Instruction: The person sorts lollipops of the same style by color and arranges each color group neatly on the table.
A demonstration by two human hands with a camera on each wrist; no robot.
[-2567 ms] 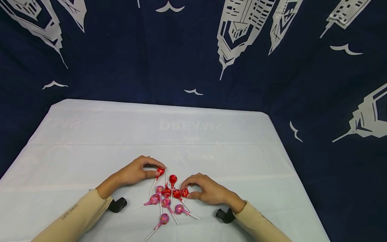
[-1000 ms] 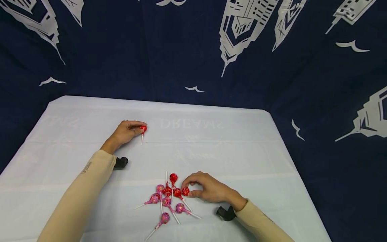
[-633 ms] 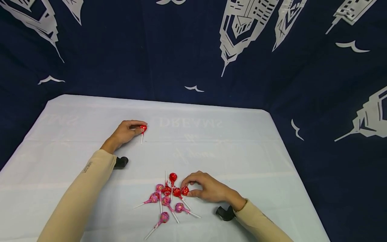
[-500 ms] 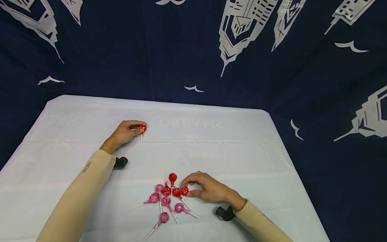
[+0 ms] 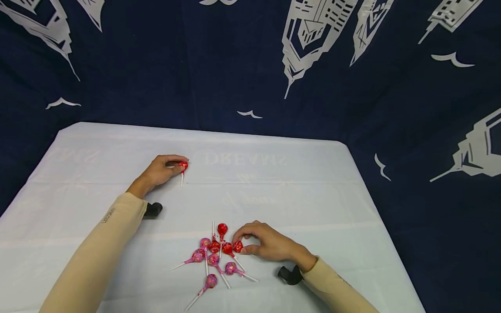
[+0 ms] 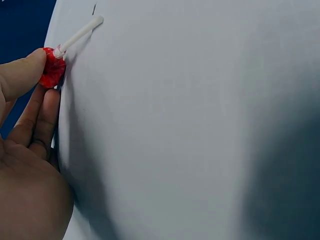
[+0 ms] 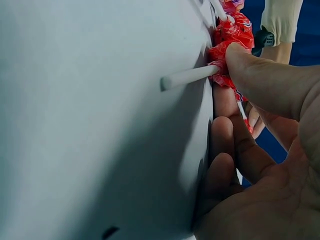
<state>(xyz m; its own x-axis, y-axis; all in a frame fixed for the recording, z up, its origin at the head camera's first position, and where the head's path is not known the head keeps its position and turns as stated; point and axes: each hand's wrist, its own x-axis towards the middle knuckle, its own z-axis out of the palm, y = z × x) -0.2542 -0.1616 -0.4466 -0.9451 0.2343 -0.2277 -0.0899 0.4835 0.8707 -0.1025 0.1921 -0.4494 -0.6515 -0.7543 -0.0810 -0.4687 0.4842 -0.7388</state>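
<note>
My left hand [image 5: 177, 163] is stretched out to the far left of the white cloth [image 5: 313, 195] and pinches a red lollipop [image 5: 183, 165] by its head, with the stick pointing back toward me. In the left wrist view the thumb [image 6: 22, 75] presses on that red lollipop [image 6: 52, 69] lying on the cloth. My right hand [image 5: 239, 244] rests at the near pile and pinches another red lollipop [image 5: 237, 247]. The right wrist view shows its thumb [image 7: 260, 80] on the red wrapper [image 7: 225, 55] and the white stick [image 7: 186, 77].
A pile of several red and pink lollipops [image 5: 213, 256] lies at the near centre, sticks fanned out toward me. The table's edges drop off to a dark blue patterned backdrop [image 5: 235, 65]. Black wrist mounts [image 5: 152, 210] sit on both sleeves.
My left hand carried a red lollipop from the pile out to the far left of the cloth and has held still there since. The right hand has stayed at the pile.
</note>
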